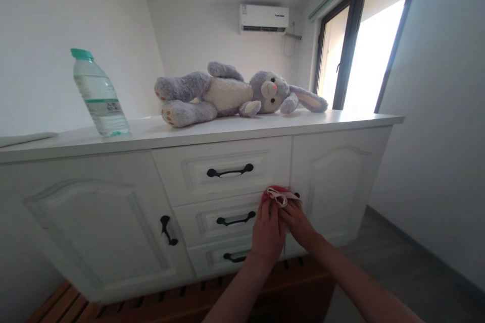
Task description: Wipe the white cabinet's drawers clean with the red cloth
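Observation:
My left hand (267,229) and my right hand (299,223) are raised together in front of the white dresser (113,212), close to its middle drawers. Both grip a small red cloth item with a beige strap (279,195) held up at the fingertips. Fingers of both hands are closed on it. It hangs just in front of the seam between the drawers and the right cabinet door (333,181).
On the dresser top lie a grey plush rabbit (235,92) and a clear water bottle with a green cap (99,95). Drawers carry black handles (230,171). A wooden slatted platform (197,298) sits below. A glass door (364,40) is at right, an air conditioner (263,18) on the far wall.

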Demonstrator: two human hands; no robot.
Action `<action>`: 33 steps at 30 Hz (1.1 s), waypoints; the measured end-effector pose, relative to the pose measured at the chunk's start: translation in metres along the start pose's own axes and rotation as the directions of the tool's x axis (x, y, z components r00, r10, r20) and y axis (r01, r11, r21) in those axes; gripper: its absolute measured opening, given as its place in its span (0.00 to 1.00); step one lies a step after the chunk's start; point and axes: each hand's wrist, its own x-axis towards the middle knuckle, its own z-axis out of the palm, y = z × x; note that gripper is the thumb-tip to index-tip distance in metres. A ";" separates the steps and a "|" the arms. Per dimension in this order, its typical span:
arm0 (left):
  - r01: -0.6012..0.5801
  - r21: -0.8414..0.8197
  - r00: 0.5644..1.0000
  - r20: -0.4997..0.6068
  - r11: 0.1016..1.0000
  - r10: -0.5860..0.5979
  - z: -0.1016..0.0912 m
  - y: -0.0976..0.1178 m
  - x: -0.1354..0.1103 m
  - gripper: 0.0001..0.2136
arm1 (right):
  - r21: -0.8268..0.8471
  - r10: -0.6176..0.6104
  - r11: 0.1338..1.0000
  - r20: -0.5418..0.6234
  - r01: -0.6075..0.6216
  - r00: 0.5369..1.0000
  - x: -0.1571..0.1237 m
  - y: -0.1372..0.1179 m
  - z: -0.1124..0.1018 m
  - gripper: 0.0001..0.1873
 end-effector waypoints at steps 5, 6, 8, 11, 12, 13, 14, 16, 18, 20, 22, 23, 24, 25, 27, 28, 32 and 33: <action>0.170 0.000 0.941 0.297 0.985 -0.162 0.033 -0.026 -0.044 0.30 | 0.094 -0.065 0.994 0.032 0.062 0.997 -0.050 -0.025 0.059 0.29; 0.188 0.004 0.930 0.322 0.982 -0.179 0.038 -0.030 -0.050 0.32 | 0.100 -0.049 0.994 0.035 0.045 0.998 -0.057 -0.029 0.069 0.29; 0.222 -0.001 0.915 0.344 0.975 -0.208 0.041 -0.035 -0.058 0.34 | 0.102 -0.024 0.995 0.036 0.020 0.999 -0.063 -0.037 0.083 0.32; 0.269 -0.007 0.911 0.327 0.963 -0.252 0.031 -0.046 -0.068 0.34 | 0.084 -0.034 0.996 0.007 0.033 0.999 -0.053 -0.054 0.097 0.34; 0.284 0.005 0.912 0.308 0.959 -0.272 0.025 -0.054 -0.073 0.34 | 0.088 -0.047 0.995 -0.001 0.047 0.999 -0.044 -0.064 0.103 0.34; 0.302 0.019 0.914 0.279 0.953 -0.296 0.017 -0.064 -0.080 0.34 | 0.104 -0.060 0.993 0.000 0.059 0.998 -0.033 -0.077 0.109 0.32; 0.325 0.034 0.916 0.239 0.945 -0.323 0.009 -0.077 -0.088 0.34 | 0.130 -0.074 0.989 0.003 0.073 0.997 -0.021 -0.092 0.117 0.31; 0.364 0.048 0.922 0.126 0.930 -0.367 -0.008 -0.113 -0.110 0.34 | 0.188 -0.118 0.976 0.009 0.114 0.993 0.006 -0.130 0.137 0.30; 0.370 0.060 0.929 -0.011 0.927 -0.370 -0.026 -0.153 -0.133 0.32 | 0.229 -0.167 0.960 0.013 0.160 0.986 0.034 -0.172 0.160 0.32; 0.358 0.087 0.929 -0.129 0.930 -0.346 -0.045 -0.190 -0.152 0.31 | 0.275 -0.185 0.946 0.024 0.172 0.982 0.059 -0.211 0.179 0.31; 0.352 0.115 0.925 -0.194 0.929 -0.326 -0.063 -0.213 -0.161 0.31 | 0.330 -0.166 0.934 0.054 0.140 0.985 0.082 -0.237 0.187 0.28; 0.352 0.125 0.923 -0.211 0.928 -0.322 -0.073 -0.218 -0.160 0.31 | 0.351 -0.146 0.929 0.065 0.114 0.987 0.093 -0.245 0.185 0.27; 0.350 0.132 0.922 -0.226 0.927 -0.316 -0.083 -0.218 -0.156 0.32 | 0.362 -0.122 0.928 0.066 0.090 0.990 0.105 -0.249 0.178 0.25; 0.343 0.139 0.921 -0.244 0.929 -0.303 -0.094 -0.214 -0.148 0.32 | 0.366 -0.102 0.928 0.054 0.076 0.993 0.117 -0.249 0.167 0.24; 0.309 0.149 0.918 -0.305 0.939 -0.254 -0.119 -0.197 -0.127 0.33 | 0.357 -0.060 0.932 0.004 0.055 0.998 0.141 -0.244 0.134 0.26; 0.281 0.157 0.914 -0.344 0.947 -0.214 -0.131 -0.186 -0.116 0.34 | 0.349 -0.045 0.936 -0.020 0.049 0.999 0.152 -0.240 0.115 0.28; 0.207 0.199 0.901 -0.419 0.958 -0.108 -0.158 -0.157 -0.095 0.35 | 0.303 -0.035 0.952 -0.029 0.042 0.999 0.170 -0.228 0.062 0.34; 0.186 0.214 0.908 -0.410 0.959 -0.085 -0.156 -0.156 -0.097 0.35 | 0.287 -0.063 0.956 -0.024 0.067 0.998 0.167 -0.226 0.058 0.35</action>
